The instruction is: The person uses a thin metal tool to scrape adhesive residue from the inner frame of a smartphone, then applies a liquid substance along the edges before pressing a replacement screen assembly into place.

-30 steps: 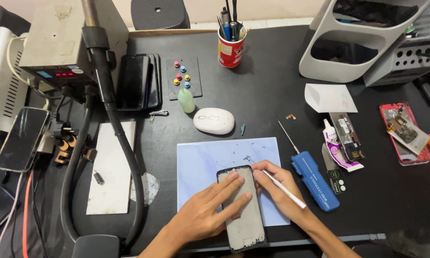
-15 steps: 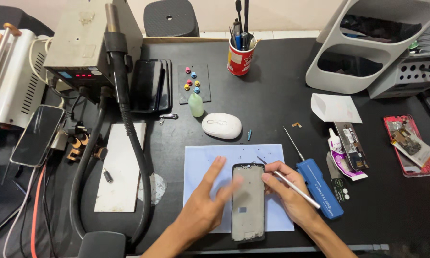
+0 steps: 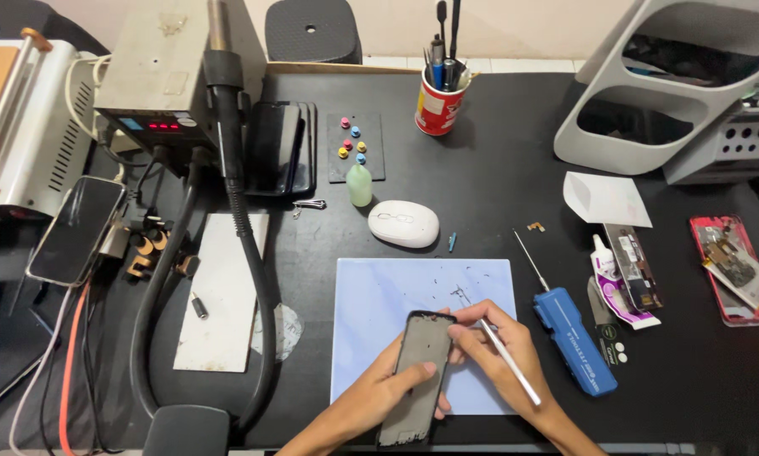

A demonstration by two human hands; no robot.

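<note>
**Phone frame held flat on the blue mat, thin tool at its top edge**

The phone frame [image 3: 417, 376] lies on the near part of the pale blue mat [image 3: 379, 295], at the near middle of the black table [image 3: 498, 169]. It looks thin, light and stiff, and probably fragile and a little slick on its dark face. By that look it is best held by its long edges rather than pressed in the middle.

The left hand [image 3: 396, 390] rests on it, fingers spread and curled over its left edge and face, pinning it down. The right hand [image 3: 502, 359] is closed around a slim white tool [image 3: 510, 361] in a pen grip, its fingertips touching the frame's top right corner. The tool's tip points far and left.

Small dark specks and a tiny metal part lie scattered on the mat just beyond the frame and could get under it. Just right of the mat lies a blue screwdriver [image 3: 569, 329], close to the right wrist. Farther right are a small glue tube [image 3: 603, 266], a white paper [image 3: 607, 200] and a red phone back [image 3: 730, 268].

Beyond the mat sit a white mouse [image 3: 403, 224], a small green bottle [image 3: 359, 183] and a red cup of pens [image 3: 439, 103]. To the left, a black hose [image 3: 244, 253] curves past a white plate [image 3: 219, 291], with a heating station [image 3: 164, 80] at the far left.
</note>
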